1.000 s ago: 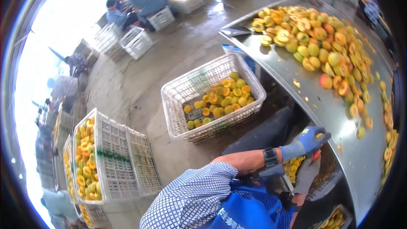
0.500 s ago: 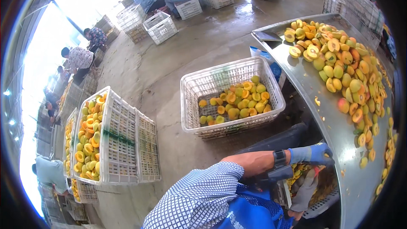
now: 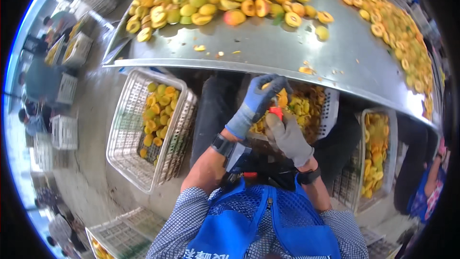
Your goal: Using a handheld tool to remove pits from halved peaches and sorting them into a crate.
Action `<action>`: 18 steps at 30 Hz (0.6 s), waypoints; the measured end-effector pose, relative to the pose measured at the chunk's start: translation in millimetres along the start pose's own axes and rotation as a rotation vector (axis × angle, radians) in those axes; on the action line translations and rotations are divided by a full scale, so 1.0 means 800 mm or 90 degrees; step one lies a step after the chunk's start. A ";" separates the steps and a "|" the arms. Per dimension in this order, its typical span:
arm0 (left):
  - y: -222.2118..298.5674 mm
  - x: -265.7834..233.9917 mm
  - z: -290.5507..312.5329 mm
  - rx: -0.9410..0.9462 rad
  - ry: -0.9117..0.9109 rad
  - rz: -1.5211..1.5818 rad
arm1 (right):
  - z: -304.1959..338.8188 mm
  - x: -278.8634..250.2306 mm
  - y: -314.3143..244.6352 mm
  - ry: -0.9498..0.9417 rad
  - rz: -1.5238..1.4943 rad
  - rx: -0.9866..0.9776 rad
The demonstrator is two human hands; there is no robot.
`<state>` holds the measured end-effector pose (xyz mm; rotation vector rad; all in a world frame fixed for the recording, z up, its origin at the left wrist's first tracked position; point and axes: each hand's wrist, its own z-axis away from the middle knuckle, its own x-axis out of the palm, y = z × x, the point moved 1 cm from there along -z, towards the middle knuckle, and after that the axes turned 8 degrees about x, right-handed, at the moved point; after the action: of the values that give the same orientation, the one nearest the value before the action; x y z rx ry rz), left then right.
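Over a white crate (image 3: pixel 328 121) of yellow fruit scraps (image 3: pixel 311 108), my two gloved hands meet close to the metal table's front edge. My left hand (image 3: pixel 258 100), in a blue glove, is closed around an orange-yellow peach half (image 3: pixel 282 98). In my right hand (image 3: pixel 289 139), in a grey glove, is a small tool with a red handle (image 3: pixel 276 111). Its tip is against or just beside the fruit; the fingers and fruit hide the exact contact. Halved yellow peaches (image 3: pixel 211 0) lie heaped on the table (image 3: pixel 191 50) beyond my hands.
To my left stands a white crate (image 3: pixel 125 115) partly filled with peach halves. Another crate (image 3: pixel 394 148) with fruit pieces is on the right, near a co-worker's arm (image 3: pixel 433 175). More peach halves (image 3: pixel 383 24) line the table's right side. Stacked crates and seated people occupy the far left.
My view has swung right to face the table. My left hand, earlier at the table's edge, is now together with my right over the scrap crate, with a peach half in it.
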<state>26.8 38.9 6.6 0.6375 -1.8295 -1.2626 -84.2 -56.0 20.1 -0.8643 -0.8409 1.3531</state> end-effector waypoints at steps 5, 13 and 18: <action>-0.022 0.033 -0.010 0.015 0.019 -0.031 | 0.009 -0.032 0.003 -0.134 -0.227 0.118; -0.052 0.033 -0.007 -0.166 0.212 0.275 | -0.003 -0.041 0.022 -0.051 0.065 -0.123; -0.041 0.016 -0.005 -0.150 0.253 0.374 | 0.010 -0.055 0.034 -0.207 -0.100 -0.024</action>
<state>21.5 14.7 -19.0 0.1738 -1.3669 -0.8586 -105.4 -98.7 -1.2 -0.5995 -1.1638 1.3614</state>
